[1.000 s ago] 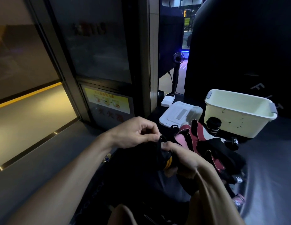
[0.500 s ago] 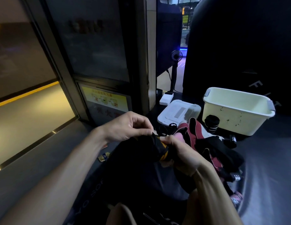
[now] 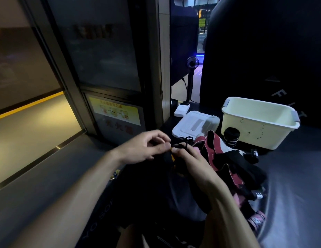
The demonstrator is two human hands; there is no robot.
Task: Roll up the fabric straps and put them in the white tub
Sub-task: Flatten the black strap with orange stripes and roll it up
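Note:
Both hands meet at the middle of the view over a black strap with orange marks [image 3: 171, 159]. My left hand [image 3: 147, 148] pinches its top edge between thumb and fingers. My right hand [image 3: 191, 161] grips the strap from the right, fingers curled around it. To the right lies a loose pile of straps [image 3: 226, 158], red, white and black. A rolled black strap with white stripes [image 3: 231, 137] stands against the front wall of the white tub [image 3: 253, 129]. Nothing shows inside the tub from this angle.
A white lid [image 3: 194, 125] lies left of the tub, with a small white box [image 3: 181, 109] behind it. A small fan on a stand [image 3: 192, 64] rises at the back. A glass partition with a yellow sign [image 3: 114, 110] closes the left side.
Both hands have lifted slightly toward the far side with the strap. My left fingers have loosened into a pinch at its top edge, and less of the orange shows.

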